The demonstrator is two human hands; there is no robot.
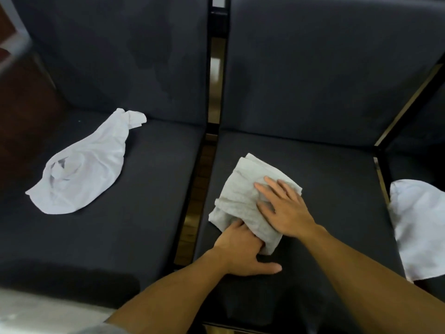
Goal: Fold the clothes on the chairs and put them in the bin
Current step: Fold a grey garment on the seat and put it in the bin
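With my right hand (pixel 286 208) flat on the folded grey cloth (pixel 250 201) and left hand (pixel 240 249) fingers tucked beneath it, two white garments (pixel 84 165) beside my hands await folding.

- The place looks like a waiting area or lounge, not a home living room: identical dark upholstered chairs stand in a row.
- One chair (pixel 301 237) lies under the hands; a matching chair (pixel 120 225) stands just left of them, and a third chair (pixel 421 141) to their right.
- Dark metal frames (pixel 212 131) separate the seats.
- Between the seats, beyond the left hand (pixel 240 249), glossy wooden flooring (pixel 192 222) shows.
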